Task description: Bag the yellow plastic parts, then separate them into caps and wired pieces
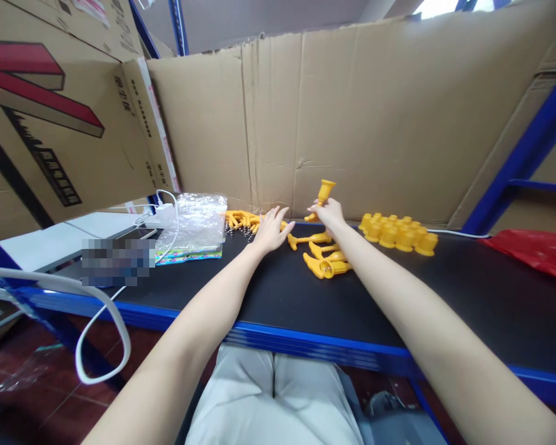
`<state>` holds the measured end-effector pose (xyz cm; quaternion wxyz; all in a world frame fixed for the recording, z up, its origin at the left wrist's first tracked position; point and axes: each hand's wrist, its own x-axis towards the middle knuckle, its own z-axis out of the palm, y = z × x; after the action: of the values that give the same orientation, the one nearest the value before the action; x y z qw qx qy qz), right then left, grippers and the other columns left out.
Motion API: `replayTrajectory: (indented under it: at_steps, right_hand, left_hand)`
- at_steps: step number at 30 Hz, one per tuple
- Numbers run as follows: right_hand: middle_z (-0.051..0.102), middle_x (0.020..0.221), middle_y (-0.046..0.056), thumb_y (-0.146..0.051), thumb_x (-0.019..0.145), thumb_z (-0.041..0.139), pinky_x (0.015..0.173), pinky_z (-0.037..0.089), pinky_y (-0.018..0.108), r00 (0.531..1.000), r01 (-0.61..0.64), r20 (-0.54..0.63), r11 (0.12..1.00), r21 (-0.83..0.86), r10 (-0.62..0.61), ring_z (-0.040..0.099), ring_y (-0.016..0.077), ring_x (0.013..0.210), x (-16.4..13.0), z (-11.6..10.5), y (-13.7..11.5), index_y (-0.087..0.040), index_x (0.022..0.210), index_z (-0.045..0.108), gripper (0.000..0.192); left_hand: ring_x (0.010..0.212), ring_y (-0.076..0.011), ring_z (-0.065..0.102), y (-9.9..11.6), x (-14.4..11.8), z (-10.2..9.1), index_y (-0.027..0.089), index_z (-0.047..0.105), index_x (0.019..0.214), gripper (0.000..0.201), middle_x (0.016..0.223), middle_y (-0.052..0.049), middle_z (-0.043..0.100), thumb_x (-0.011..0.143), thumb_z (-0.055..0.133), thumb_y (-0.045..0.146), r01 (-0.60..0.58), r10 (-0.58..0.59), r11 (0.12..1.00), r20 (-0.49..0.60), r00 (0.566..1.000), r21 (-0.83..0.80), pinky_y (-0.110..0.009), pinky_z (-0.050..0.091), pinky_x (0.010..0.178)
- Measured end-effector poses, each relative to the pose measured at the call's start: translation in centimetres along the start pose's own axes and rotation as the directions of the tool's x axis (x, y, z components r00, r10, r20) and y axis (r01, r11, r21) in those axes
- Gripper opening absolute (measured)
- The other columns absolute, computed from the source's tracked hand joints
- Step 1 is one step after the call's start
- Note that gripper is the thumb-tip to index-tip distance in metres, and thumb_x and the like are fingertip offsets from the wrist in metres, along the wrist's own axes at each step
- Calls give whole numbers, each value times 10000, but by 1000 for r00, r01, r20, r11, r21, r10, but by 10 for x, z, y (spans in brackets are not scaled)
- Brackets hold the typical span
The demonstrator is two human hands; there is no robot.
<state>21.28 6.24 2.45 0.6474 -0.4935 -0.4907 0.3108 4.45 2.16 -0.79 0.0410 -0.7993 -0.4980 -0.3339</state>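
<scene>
My right hand (331,217) is closed around a yellow plastic corkscrew (325,190), raised above the bench with its flared cup end pointing up. Part of its handle shows below the fingers. My left hand (272,230) lies palm down with fingers spread, at the right end of a row of yellow corkscrew handles (241,217) with metal spirals. Whether it touches them I cannot tell. Between and below my hands lie several yellow corkscrews (314,264) with cups fitted, partly hidden by my right forearm.
Right of my right hand stands a group of yellow cups (393,232). Clear plastic bags (194,219) lie at left, near a white cable (120,327). A red plastic bag (532,250) is at far right. Cardboard (352,123) walls the back of the black bench (287,303).
</scene>
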Motion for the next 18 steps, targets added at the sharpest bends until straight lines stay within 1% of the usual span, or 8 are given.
replayTrajectory:
  at_steps: [1, 3, 6, 8, 10, 13, 15, 18]
  right_hand:
    - [553, 690, -19, -38, 613, 575, 670, 495, 241, 999, 2, 43, 999, 47, -4, 592, 109, 701, -7, 1, -6, -155, 740, 506, 186]
    - [573, 687, 0, -90, 643, 587, 634, 485, 242, 985, -24, 172, 990, 139, 0, 587, 117, 699, -22, 0, -18, -152, 696, 526, 102]
    - [615, 742, 18, -178, 647, 648, 618, 467, 234, 942, -47, 332, 968, 247, -39, 579, 116, 704, -45, -8, -31, -152, 697, 570, 96]
    - [630, 772, 14, -228, 609, 707, 634, 461, 230, 925, -50, 375, 958, 283, -62, 581, 114, 720, -57, -16, -36, -159, 703, 586, 168]
    - [642, 790, 10, -292, 596, 736, 677, 468, 244, 924, -75, 377, 943, 324, -56, 596, 127, 773, -63, -25, -39, -172, 712, 586, 225]
    - [657, 806, 17, -382, 637, 718, 768, 474, 291, 931, -118, 363, 915, 387, -34, 607, 160, 898, -66, -34, -40, -184, 712, 572, 257]
    - [666, 810, 32, -401, 668, 695, 802, 472, 318, 917, -139, 397, 915, 380, -25, 604, 179, 947, -67, -38, -39, -179, 699, 571, 256]
    - [674, 827, 44, -371, 675, 689, 818, 477, 346, 873, -171, 486, 910, 378, -37, 609, 197, 959, -70, -41, -39, -172, 699, 581, 227]
  left_hand:
    - [1300, -228, 341, 5, -1, -4, 219, 331, 1362, 516, 1402, -109, 387, 907, 338, 464, -55, 55, 998, -18, 998, -33, -432, 266, 1058]
    - [1168, -202, 493, 17, -3, -11, 250, 346, 1350, 488, 1276, -77, 522, 911, 331, 463, -122, 122, 988, 1, 992, -94, -360, 382, 971]
    - [906, -189, 625, 32, -7, -15, 252, 406, 1302, 445, 1025, -45, 650, 902, 361, 440, -113, 122, 984, 57, 991, -140, -319, 470, 812]
    - [801, -182, 638, 36, -7, -14, 234, 436, 1274, 417, 947, -40, 667, 883, 406, 376, -97, 104, 983, 37, 994, -154, -308, 481, 757]
    - [754, -166, 635, 36, -6, -11, 229, 451, 1261, 413, 938, -37, 671, 852, 442, 283, -95, 99, 978, 10, 995, -185, -298, 483, 744]
    - [684, -125, 623, 30, -4, -5, 226, 462, 1256, 433, 913, -22, 676, 824, 446, 202, -92, 116, 955, 69, 991, -283, -270, 487, 734]
    - [652, -108, 613, 28, -3, -3, 204, 490, 1233, 400, 916, -28, 673, 837, 458, 251, -88, 146, 927, 135, 980, -364, -251, 490, 712]
    - [624, -107, 602, 32, -5, -6, 161, 543, 1162, 389, 889, -46, 667, 869, 432, 392, -75, 184, 887, 201, 962, -455, -239, 491, 658]
